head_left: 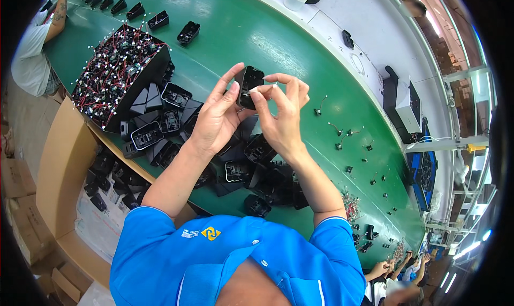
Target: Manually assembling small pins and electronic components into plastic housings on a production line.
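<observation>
Above the green table, my left hand (218,110) grips a black plastic housing (250,80) by its side, with the hollow inside facing me. At the housing's right rim, my right hand (281,107) has its thumb and forefinger pinched over the opening. A small pale bit shows at those fingertips, too small to name. Below both hands lies a heap of similar black housings (237,171), partly hidden by my forearms.
A black bin (140,80) heaped with small wired parts stands at the left. Housings (188,32) line the far left edge. Small wired parts (339,145) lie scattered to the right. A cardboard box (59,183) with black parts stands lower left. Co-workers (37,54) sit at both ends.
</observation>
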Demonstrator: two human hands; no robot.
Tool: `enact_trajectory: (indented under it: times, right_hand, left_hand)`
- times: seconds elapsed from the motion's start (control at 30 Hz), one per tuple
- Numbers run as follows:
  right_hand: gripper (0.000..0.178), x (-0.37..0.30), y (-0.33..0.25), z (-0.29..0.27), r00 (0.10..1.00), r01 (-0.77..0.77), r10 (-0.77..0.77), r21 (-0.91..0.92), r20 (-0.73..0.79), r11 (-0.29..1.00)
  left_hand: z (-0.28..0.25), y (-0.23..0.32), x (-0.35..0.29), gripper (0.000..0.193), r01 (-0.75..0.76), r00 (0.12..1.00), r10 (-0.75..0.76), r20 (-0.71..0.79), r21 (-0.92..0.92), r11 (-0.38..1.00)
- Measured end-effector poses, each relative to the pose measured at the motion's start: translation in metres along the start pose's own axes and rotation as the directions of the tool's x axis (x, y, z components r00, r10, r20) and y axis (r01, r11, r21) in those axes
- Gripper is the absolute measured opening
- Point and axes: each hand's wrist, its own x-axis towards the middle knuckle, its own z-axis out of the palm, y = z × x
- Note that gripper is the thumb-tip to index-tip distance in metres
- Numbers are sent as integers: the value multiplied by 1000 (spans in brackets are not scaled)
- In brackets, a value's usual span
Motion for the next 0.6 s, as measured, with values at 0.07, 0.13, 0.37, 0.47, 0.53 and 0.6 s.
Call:
enact_trajectory:
  times: [0.07,0.13,0.37,0.47,0.53,0.6]
  right_hand:
    - [12,3,3,-9,997,46,-46,12,68,999]
    - [12,3,6,-14,995,54,-54,-9,82,998]
    - [19,-5,20,-8,998,60,-58,51,-32,997]
    - [20,-8,25,1,993,66,-52,139,-107,988]
    - [19,-9,28,6,985,86,-49,230,-166,969]
    - [18,-8,29,11,981,103,-50,282,-188,954]
  left_hand:
    - [-10,-2,0,53,-36,999,39,-38,63,997]
    - [-6,-5,0,55,-71,997,76,-36,124,990]
    - [17,0,-9,56,-208,978,199,62,380,901]
    - [17,1,-10,54,-246,969,223,102,420,874]
    - [17,0,-10,51,-289,957,253,139,457,841]
    - [14,1,-9,50,-315,949,277,151,476,821]
